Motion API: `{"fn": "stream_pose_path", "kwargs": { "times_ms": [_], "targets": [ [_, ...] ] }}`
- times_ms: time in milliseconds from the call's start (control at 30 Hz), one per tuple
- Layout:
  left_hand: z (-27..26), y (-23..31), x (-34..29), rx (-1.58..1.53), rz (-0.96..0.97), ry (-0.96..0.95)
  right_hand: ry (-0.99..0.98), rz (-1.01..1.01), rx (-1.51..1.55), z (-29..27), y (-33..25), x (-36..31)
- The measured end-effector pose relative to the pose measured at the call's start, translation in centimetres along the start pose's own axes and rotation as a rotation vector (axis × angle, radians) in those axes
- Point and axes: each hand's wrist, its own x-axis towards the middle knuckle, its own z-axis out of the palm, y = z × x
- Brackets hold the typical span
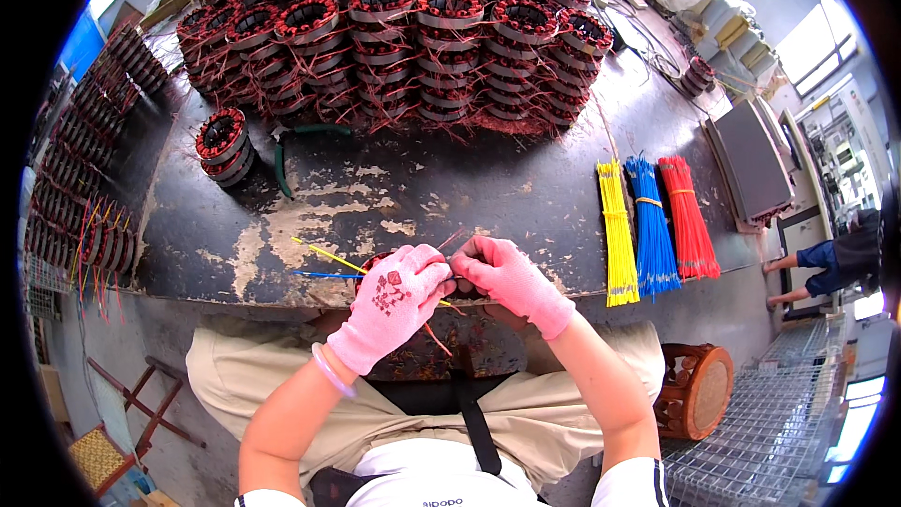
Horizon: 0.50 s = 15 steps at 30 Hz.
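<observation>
Both hands wear pink gloves and come together at the table's front edge. My left hand (399,293) is closed at a motor stator (369,264) with red windings, which it mostly covers. A yellow wire (324,253) and a blue wire (317,274) stick out to the left of it, and a red wire (437,339) hangs below. My right hand (511,282) has its fingers pinched together, touching the left fingertips. Thin reddish lead wires (452,238) rise between the hands; the fingertips hide exactly what each one grips.
Tall stacks of stators (385,47) fill the table's back, with a short stack (225,145) at left beside green-handled pliers (282,161). Bundles of yellow wires (616,235), blue wires (654,225) and red wires (688,216) lie right. A wooden stool (694,391) stands lower right; another person (826,268) is beyond.
</observation>
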Motion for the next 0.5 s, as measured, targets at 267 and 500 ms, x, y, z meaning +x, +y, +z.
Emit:
{"fn": "stream_pose_path", "kwargs": {
  "times_ms": [267,500],
  "targets": [
    [-0.2,-0.1,-0.3,-0.071,-0.038,0.0,0.395,-0.711,-0.886,0.7,0.6,-3.2],
    [-0.2,-0.6,-0.1,-0.087,-0.015,-0.046,0.255,-0.69,-0.912,0.9,2.2,-1.6]
  ]
}}
